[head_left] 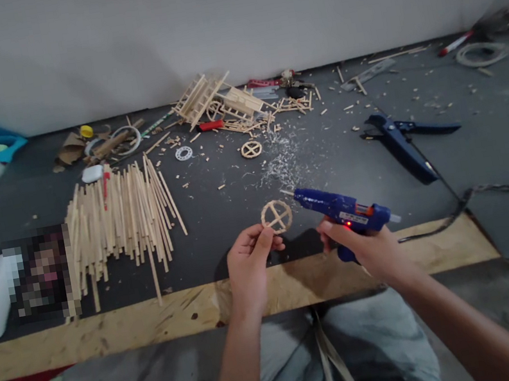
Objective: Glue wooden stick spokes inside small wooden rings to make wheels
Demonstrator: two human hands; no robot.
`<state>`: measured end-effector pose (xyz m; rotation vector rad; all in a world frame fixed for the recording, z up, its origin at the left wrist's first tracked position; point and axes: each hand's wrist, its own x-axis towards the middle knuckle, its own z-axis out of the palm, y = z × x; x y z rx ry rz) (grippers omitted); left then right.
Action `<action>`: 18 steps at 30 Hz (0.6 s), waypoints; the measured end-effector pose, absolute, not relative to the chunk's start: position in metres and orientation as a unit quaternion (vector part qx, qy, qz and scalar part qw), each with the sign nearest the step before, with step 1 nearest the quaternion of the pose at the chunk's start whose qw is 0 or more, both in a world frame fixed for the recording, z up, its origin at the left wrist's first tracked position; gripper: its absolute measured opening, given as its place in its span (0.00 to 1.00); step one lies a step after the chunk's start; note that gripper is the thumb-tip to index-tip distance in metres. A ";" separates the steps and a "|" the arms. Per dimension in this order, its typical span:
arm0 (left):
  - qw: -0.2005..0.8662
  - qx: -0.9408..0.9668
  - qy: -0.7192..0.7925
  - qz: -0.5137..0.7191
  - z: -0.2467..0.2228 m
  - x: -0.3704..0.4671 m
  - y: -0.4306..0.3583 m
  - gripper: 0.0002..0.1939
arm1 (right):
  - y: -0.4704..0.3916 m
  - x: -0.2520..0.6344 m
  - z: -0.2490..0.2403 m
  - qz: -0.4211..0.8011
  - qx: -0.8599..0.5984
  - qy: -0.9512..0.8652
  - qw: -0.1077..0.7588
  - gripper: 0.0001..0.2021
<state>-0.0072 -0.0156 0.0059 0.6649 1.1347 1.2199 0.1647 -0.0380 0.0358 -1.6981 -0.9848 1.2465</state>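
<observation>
Between the thumb and fingers of my left hand (252,259) is a small wooden wheel (281,207) with crossed spokes, held up above the front of the table. My right hand (366,246) is wrapped round the handle of a blue hot glue gun (329,202), whose red light is lit. The gun's nozzle points left and stands just right of the wheel's upper rim; whether they touch I cannot tell. A second spoked wooden wheel (251,149) lies flat on the dark table behind them, near a white notched ring (184,153).
Many wooden sticks (127,218) lie in a pile at the left. A wooden stick model (214,99) stands at the back among scraps. Blue-handled cutters (403,146) rest at the right, near the gun's black cord (436,225). White glue strands (282,163) litter the middle.
</observation>
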 end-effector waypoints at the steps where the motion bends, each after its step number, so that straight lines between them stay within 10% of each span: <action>1: 0.626 0.285 0.492 0.533 0.006 -0.007 -0.015 0.09 | -0.042 0.166 0.036 0.489 -0.678 -0.395 0.381 0.16; 18: 0.625 0.274 0.489 0.544 0.006 -0.008 -0.015 0.09 | -0.059 0.163 0.038 0.475 -0.680 -0.447 0.334 0.17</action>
